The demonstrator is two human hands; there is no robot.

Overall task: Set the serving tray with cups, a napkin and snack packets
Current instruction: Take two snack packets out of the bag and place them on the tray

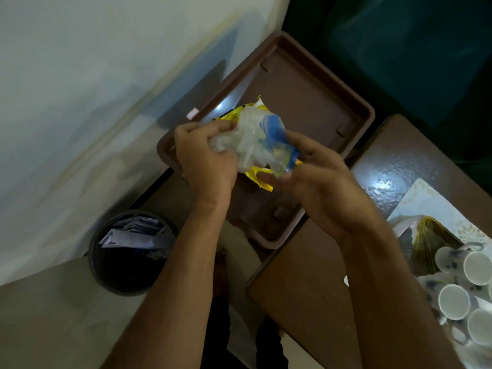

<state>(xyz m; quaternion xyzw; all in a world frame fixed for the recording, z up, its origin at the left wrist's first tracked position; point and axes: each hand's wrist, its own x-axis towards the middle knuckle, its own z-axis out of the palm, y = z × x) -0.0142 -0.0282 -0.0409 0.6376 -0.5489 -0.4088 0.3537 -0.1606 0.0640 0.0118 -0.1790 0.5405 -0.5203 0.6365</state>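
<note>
A brown plastic serving tray (314, 86) lies ahead of me, its near part hidden behind my hands. Above it my left hand (205, 158) grips the crumpled end of a clear snack packet with blue print (255, 139). My right hand (316, 179) pinches the packet's other end. A yellow packet (259, 177) shows just under and behind the clear one, over the tray; I cannot tell whether a hand holds it. Several white cups with blue patterns (463, 294) lie on their sides at the lower right. A white patterned napkin (431, 206) lies beside them.
The cups and napkin rest on a brown table (306, 283) at the right. A dark round waste bin (125, 254) with papers inside stands on the floor at the lower left. A pale wall (93, 75) fills the left side. A dark green surface (415, 43) lies beyond the tray.
</note>
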